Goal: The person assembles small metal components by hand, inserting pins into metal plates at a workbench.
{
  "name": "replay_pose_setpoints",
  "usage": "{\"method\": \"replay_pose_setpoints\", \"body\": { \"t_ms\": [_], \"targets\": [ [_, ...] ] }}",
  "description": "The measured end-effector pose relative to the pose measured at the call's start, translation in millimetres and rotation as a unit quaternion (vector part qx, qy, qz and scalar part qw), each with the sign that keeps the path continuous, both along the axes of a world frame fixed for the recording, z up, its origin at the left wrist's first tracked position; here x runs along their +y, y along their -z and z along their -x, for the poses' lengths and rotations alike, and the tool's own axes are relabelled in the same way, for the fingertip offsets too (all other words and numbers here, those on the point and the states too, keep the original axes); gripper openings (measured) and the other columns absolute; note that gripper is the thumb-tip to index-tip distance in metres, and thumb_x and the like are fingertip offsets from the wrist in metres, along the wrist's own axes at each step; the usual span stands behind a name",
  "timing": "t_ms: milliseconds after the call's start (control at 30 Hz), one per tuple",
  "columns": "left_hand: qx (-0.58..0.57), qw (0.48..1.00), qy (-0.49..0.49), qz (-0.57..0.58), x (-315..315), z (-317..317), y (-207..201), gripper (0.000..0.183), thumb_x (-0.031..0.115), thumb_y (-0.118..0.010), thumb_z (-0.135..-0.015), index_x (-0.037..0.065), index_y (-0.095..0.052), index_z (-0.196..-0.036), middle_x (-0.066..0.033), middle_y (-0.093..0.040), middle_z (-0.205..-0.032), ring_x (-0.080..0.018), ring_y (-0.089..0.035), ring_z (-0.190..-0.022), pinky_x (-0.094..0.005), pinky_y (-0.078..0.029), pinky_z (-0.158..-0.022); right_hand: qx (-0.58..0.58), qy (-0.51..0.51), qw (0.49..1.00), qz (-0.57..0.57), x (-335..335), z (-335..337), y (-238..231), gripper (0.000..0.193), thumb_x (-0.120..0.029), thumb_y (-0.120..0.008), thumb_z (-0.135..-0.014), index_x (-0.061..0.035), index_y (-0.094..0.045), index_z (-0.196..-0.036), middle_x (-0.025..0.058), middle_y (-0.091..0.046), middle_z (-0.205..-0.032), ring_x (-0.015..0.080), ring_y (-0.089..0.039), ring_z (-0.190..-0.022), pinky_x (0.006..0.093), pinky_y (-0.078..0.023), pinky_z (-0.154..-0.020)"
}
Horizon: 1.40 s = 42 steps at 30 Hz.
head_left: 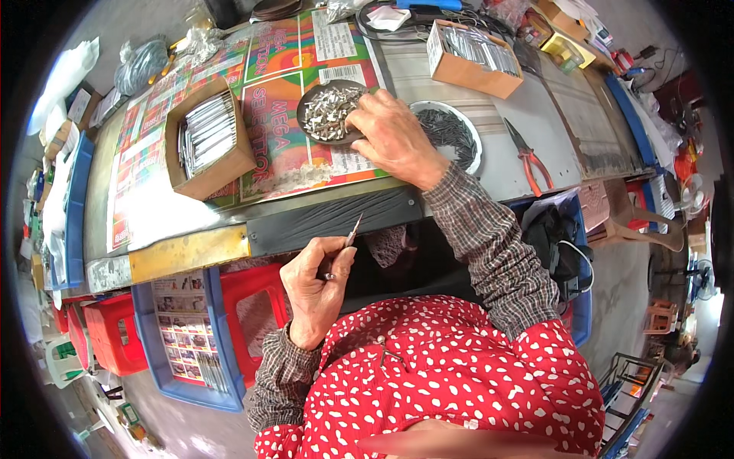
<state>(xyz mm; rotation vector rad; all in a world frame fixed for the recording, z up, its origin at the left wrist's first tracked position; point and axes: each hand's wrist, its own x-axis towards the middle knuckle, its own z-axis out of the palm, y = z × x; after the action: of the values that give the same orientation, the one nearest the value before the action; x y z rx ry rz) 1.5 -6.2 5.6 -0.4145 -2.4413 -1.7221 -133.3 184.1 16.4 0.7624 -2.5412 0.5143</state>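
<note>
My left hand (315, 281) is closed round a slim, pen-like metal rod (352, 233), held just in front of the table edge. Its pointed tip angles up and away from me, while its lower end shows below the fingers. Over a dark round bowl (316, 136) of small white and silvery pieces (330, 111), my right hand (394, 138) reaches in from the right. Its fingers are bent down at the pieces; whatever lies between the fingertips is too small to make out. Beside that hand stands a white bowl (477, 145) filled with small dark slender parts (443, 126).
A cardboard box (222, 177) of slim silvery rods stands at left; a similar box (485, 82) is at the back right. Red-handled pliers (529, 161) lie right of the white bowl. Below the table are a blue crate (145, 329) and a red stool (256, 294).
</note>
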Motion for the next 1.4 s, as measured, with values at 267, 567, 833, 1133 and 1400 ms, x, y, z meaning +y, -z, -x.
{"method": "replay_pose_setpoints", "body": {
  "t_ms": [267,567,833,1133,1400],
  "targets": [
    [-0.008,1.0,0.012,0.0,0.9,1.2,-0.9,0.008,0.001,-0.063,-0.081,-0.002,-0.061,-0.088,-0.0022,-0.06,-0.066,-0.0047,-0.053,-0.059,-0.0182,-0.041,-0.055,-0.006,-0.023,1.0,0.005,7.2,9.3,2.6,0.014,-0.009,-0.06,-0.069,-0.0011,-0.055,-0.079,0.0117,-0.051,-0.081,0.029,-0.049,-0.085,0.0395,-0.042,-0.076],
    [-0.053,0.997,0.019,-0.058,4.1,-2.4,-3.2,0.007,0.001,-0.063,-0.082,-0.003,-0.062,-0.088,-0.0031,-0.061,-0.071,-0.0049,-0.055,-0.063,-0.0179,-0.043,-0.057,-0.077,-0.074,0.979,0.174,13.8,-53.7,-22.3,0.01,-0.005,-0.063,-0.074,0.0004,-0.057,-0.08,0.0085,-0.055,-0.077,0.0221,-0.054,-0.074,0.0312,-0.042,-0.068],
    [-0.059,0.996,0.058,-0.031,16.4,-7.3,-10.7,0.008,0.001,-0.062,-0.082,-0.003,-0.062,-0.089,-0.0026,-0.06,-0.07,-0.0049,-0.055,-0.062,-0.0178,-0.043,-0.058,-0.311,-0.125,0.805,0.489,22.2,-109.1,-27.0,0.009,0.001,-0.063,-0.082,0.0018,-0.061,-0.09,-0.0003,-0.057,-0.084,0.0058,-0.053,-0.075,0.0189,-0.045,-0.065],
    [-0.009,0.997,0.066,-0.03,28.8,-13.5,-14.8,0.011,0.001,-0.067,-0.077,0.0,-0.062,-0.087,-0.0022,-0.057,-0.064,-0.0051,-0.046,-0.051,-0.0199,-0.038,-0.049,-0.382,-0.146,0.682,0.606,25.4,-127.1,-28.7,0.011,-0.001,-0.062,-0.084,0.0043,-0.059,-0.092,0.0045,-0.06,-0.081,0.0085,-0.057,-0.071,0.0198,-0.048,-0.062],
    [0.006,0.997,0.08,-0.014,34.6,-14.1,-18.4,0.011,0.0,-0.067,-0.077,0.0,-0.061,-0.086,-0.0047,-0.058,-0.065,-0.0075,-0.05,-0.052,-0.0212,-0.04,-0.049,-0.38,-0.135,0.698,0.592,31.7,-131.3,-26.0,0.011,-0.001,-0.063,-0.083,0.0037,-0.059,-0.093,0.003,-0.059,-0.082,0.0065,-0.055,-0.07,0.0184,-0.046,-0.061]
  ]
}}
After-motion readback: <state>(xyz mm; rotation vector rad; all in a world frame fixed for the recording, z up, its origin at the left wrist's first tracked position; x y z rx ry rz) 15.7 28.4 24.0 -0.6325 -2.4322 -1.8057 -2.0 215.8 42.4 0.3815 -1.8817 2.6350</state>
